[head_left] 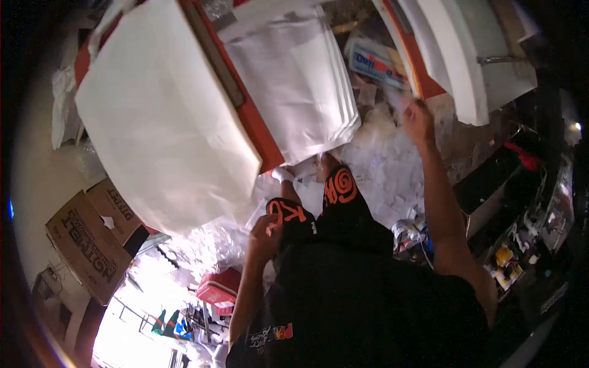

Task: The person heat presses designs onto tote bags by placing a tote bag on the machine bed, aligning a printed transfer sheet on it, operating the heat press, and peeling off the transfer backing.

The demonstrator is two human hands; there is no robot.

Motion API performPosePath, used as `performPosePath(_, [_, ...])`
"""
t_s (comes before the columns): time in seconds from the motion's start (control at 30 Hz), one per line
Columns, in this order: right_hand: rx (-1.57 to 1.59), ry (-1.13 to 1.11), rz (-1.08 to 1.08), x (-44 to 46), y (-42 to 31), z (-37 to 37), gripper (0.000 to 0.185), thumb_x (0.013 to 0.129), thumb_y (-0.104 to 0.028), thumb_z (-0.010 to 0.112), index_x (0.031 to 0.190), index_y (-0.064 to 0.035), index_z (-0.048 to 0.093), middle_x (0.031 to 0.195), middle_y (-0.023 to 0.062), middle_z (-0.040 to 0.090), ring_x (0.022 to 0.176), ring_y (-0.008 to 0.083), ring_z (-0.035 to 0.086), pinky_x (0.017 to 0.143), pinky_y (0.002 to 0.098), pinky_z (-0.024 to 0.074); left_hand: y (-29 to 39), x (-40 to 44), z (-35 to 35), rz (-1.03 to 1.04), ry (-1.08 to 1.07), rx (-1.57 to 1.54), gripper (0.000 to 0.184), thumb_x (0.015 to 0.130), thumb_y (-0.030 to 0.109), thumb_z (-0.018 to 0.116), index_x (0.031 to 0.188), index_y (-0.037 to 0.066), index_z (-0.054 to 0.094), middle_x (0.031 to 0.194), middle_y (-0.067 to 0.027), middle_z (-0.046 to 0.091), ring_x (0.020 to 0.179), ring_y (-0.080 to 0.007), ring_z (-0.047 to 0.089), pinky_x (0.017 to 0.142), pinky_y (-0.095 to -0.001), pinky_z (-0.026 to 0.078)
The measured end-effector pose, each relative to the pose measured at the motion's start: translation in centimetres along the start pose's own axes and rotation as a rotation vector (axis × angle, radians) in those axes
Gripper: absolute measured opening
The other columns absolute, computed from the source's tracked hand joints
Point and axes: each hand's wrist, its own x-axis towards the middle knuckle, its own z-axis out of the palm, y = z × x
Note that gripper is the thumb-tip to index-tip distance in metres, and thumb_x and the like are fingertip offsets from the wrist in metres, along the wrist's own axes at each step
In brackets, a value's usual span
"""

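Note:
My right hand is reached forward and closed around a pale, blurred strip. The strip's upper end meets a plastic package with blue and red lettering; whether they are one piece I cannot tell. Beside them a red-edged panel stands at the right. My left hand is low by my left thigh, its fingers loosely bent and apart, with nothing visible in them. Ahead of my legs hang stacked white sheets, next to a large white panel with a red edge.
Crumpled white paper and clear plastic cover the floor around my feet. Cardboard boxes stand at the left. A red case lies behind my left arm. Small mixed items fill a dark area at the right.

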Motion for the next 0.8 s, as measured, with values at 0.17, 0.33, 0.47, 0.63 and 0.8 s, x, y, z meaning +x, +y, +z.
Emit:
performPosePath(0.17, [0.226,-0.623,-0.285,-8.0,-18.3,-8.7,0.02,0.079,0.003,0.061,0.095,-0.0037,0.069,0.084,0.0116,0.063,0.076,0.0235,0.062,0.07,0.0328,0.0496,14.2,1.4,-0.9,0.545,-0.05,0.088,0.062,0.08,0.02,0.078,0.133,0.003,0.05,0.132,-0.0202,0.055,0.117,-0.0337,0.06,0.096,-0.0395,0.051])
performPosePath(0.33, [0.666,-0.501,0.057,-7.1,-25.2,-14.2,0.019,0.091,-0.013,0.06,0.104,-0.0001,0.06,0.093,0.0052,0.062,0.079,0.0122,0.06,0.072,0.0299,0.0516,15.1,-1.2,-7.8,0.487,-0.246,-0.06,0.045,0.087,0.018,0.072,0.128,0.006,0.057,0.115,-0.0191,0.066,0.107,-0.0285,0.066,0.093,-0.0393,0.053])
performPosePath(0.47, [0.721,-0.414,-0.027,-3.1,-31.1,-11.0,0.021,0.091,-0.014,0.064,0.104,0.0021,0.061,0.088,0.0062,0.065,0.079,0.0122,0.062,0.07,0.0289,0.0522,12.9,-1.4,-17.4,0.404,0.011,-0.112,0.036,0.087,0.014,0.07,0.121,0.005,0.061,0.099,-0.0151,0.07,0.093,-0.0234,0.069,0.082,-0.036,0.054])
performPosePath(0.63, [0.594,-0.189,-0.244,3.4,-39.7,1.3,0.024,0.088,-0.012,0.067,0.107,0.0028,0.062,0.088,0.0111,0.069,0.072,0.0155,0.066,0.065,0.0314,0.0536,10.7,4.3,-29.9,0.32,0.566,-0.237,0.034,0.084,0.012,0.071,0.117,0.005,0.063,0.087,-0.009,0.071,0.077,-0.0161,0.067,0.068,-0.0297,0.052])
performPosePath(0.8, [0.407,-0.037,-0.206,7.0,-47.6,5.7,0.038,0.086,-0.013,0.068,0.119,0.001,0.058,0.094,0.0186,0.069,0.079,0.0266,0.069,0.073,0.038,0.055,11.1,12.1,-36.3,0.264,0.746,-0.108,0.051,0.079,0.025,0.076,0.122,0.001,0.061,0.101,-0.0173,0.071,0.092,-0.0292,0.069,0.081,-0.0369,0.054])
